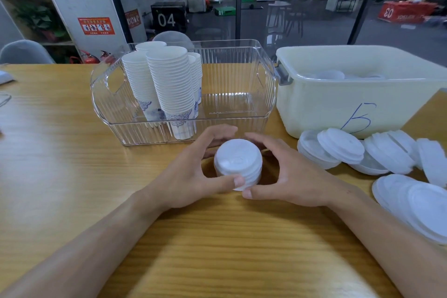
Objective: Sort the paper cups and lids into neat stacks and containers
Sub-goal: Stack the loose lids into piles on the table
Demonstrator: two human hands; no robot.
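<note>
- A short stack of white plastic cup lids (238,163) stands on the yellow wood-grain table (60,152), near the middle, just in front of the clear ribbed plastic bin (242,84).
- The left hand (193,172) curls around the stack's left side: its thumb lies against the near edge and its fingers wrap the far side, so it grips the lids.
- The right hand (287,174) mirrors it on the right side, thumb tip at the stack's near edge just beside the left thumb, fingers bent around the back; it too grips the lids.
- Inside the clear bin, in its left half, stand several tall stacks of white paper cups with blue patterns (169,84), upright and nested. The bin's right half shows only its ribbed floor.
- To the right of the clear bin, nearly touching it, sits a pale cream plastic tub with a blue handwritten mark on its front (350,104). A few whitish lids show faintly inside it; how many I cannot tell.
- In front of that tub, loose white lids (343,145) lie in overlapping, leaning piles on the table.
- More flat white lids (411,203) overlap at the table's right edge, near the right forearm.
- Both bare forearms rest low over the table.
</note>
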